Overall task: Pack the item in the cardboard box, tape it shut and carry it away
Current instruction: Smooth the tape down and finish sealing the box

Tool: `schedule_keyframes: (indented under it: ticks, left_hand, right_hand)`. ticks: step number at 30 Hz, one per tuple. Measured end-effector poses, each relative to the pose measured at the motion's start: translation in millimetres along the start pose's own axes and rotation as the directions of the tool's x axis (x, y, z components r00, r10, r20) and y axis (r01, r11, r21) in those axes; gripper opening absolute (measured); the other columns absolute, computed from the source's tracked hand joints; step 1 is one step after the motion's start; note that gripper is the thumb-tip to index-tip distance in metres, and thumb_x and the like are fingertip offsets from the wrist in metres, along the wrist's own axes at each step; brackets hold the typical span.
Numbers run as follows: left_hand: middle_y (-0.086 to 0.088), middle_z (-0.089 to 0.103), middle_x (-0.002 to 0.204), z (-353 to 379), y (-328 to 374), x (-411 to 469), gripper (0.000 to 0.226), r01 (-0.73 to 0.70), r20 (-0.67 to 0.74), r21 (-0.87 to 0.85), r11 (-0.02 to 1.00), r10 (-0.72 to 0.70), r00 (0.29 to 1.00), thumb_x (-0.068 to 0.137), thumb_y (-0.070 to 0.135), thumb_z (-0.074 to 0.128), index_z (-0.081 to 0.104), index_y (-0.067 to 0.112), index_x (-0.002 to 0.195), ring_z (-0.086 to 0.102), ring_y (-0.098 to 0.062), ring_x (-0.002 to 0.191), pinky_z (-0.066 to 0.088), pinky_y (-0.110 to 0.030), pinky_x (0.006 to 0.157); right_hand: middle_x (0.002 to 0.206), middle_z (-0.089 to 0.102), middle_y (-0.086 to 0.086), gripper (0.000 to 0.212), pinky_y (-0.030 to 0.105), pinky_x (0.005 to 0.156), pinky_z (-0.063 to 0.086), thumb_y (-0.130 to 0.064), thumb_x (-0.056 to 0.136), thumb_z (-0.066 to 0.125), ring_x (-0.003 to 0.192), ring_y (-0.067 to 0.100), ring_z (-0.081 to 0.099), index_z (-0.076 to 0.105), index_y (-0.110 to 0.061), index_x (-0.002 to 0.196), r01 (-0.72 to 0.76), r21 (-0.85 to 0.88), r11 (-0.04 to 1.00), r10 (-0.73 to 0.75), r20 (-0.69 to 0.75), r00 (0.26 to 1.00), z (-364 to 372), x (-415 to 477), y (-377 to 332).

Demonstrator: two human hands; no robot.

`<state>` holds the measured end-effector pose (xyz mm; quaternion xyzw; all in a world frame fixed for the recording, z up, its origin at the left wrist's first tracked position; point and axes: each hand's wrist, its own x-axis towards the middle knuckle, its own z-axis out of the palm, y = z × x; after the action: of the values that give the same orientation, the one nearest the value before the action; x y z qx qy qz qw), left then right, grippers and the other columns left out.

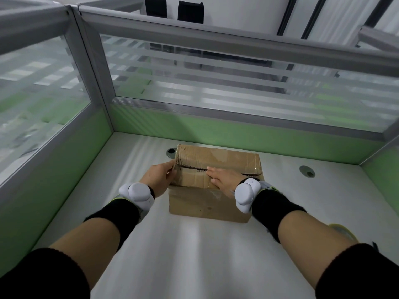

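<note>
One cardboard box (pixel 216 190). Two hands at it: left hand (pixel 158 176), right hand (pixel 224 180). Two white wrist trackers (pixel 137 194) (pixel 246 194). Two desk grommets (pixel 171 151) (pixel 307 171) behind the box. One tape roll (pixel 343 230) to its right.

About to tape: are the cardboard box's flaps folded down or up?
Folded down. Flaps of the cardboard box meet along a dark seam gap; right hand presses flat on them, left hand grips one end.

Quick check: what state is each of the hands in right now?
Left hand: pinching the flap at the left end of the cardboard box.
Right hand: open, fingers straight, pressing flat on the box top.
</note>
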<state>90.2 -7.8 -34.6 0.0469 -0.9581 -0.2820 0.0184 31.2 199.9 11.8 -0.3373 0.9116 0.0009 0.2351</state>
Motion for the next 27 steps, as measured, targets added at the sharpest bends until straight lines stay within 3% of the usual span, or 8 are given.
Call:
schedule_keyframes:
  ticks: [4,7,13,21,27]
  left_hand:
    - [-0.005,0.071,0.099,0.4,3.3,-2.2,0.028,0.055,-0.010,-0.139,0.989,-0.056,0.998,0.090,0.014,0.046,0.059,0.024,0.113,0.062,-0.027,0.093,0.048,-0.032,0.078]
    - [0.000,0.071,0.098,0.5,2.5,-5.7,0.029,0.082,-0.014,-0.196,0.977,-0.087,0.996,0.089,0.013,0.048,0.062,0.028,0.110,0.063,-0.021,0.093,0.048,-0.028,0.079]
    - [-0.001,0.073,0.098,2.5,4.1,-5.6,0.029,0.082,-0.039,-0.235,0.969,-0.094,0.995,0.087,0.012,0.052,0.065,0.026,0.109,0.065,-0.020,0.093,0.048,-0.027,0.080]
    - [-0.002,0.073,0.096,4.9,2.2,-5.7,0.030,0.085,-0.044,-0.264,0.961,-0.100,0.994,0.088,0.013,0.051,0.065,0.027,0.111,0.065,-0.020,0.092,0.046,-0.025,0.076]
    - [-0.006,0.074,0.096,5.4,5.0,-8.9,0.027,0.070,-0.055,-0.309,0.949,-0.091,0.994,0.089,0.016,0.052,0.066,0.024,0.110,0.066,-0.022,0.092,0.051,-0.032,0.083]
  right_hand:
    - [0.160,0.010,0.000,0.046,0.022,0.114,0.012,-0.017,0.103,0.026,0.147,0.012,0.015,0.022,-0.013,0.149,0.006,0.010,1.000,-0.006,-0.014,1.000,2.3,4.3,-4.0]
    - [0.160,0.010,0.001,0.047,0.021,0.113,0.012,-0.017,0.103,0.026,0.147,0.012,0.014,0.021,-0.013,0.149,0.035,0.022,0.999,-0.034,-0.030,0.999,4.9,12.3,-16.0]
    - [0.160,0.009,0.001,0.047,0.018,0.114,0.008,-0.019,0.103,0.026,0.147,0.011,0.012,0.020,-0.014,0.149,0.047,0.022,0.999,-0.046,-0.060,0.997,5.8,21.5,-26.5]
    - [0.160,0.005,0.001,0.048,0.030,0.120,0.011,-0.019,0.103,0.024,0.149,0.016,0.003,0.017,-0.015,0.150,0.049,0.008,0.999,-0.049,-0.050,0.998,8.4,20.9,-27.8]
    - [0.160,0.006,-0.001,0.048,0.023,0.116,0.010,-0.017,0.103,0.025,0.148,0.014,0.007,0.016,-0.013,0.150,0.084,0.046,0.995,-0.081,-0.061,0.995,8.9,23.3,-42.6]
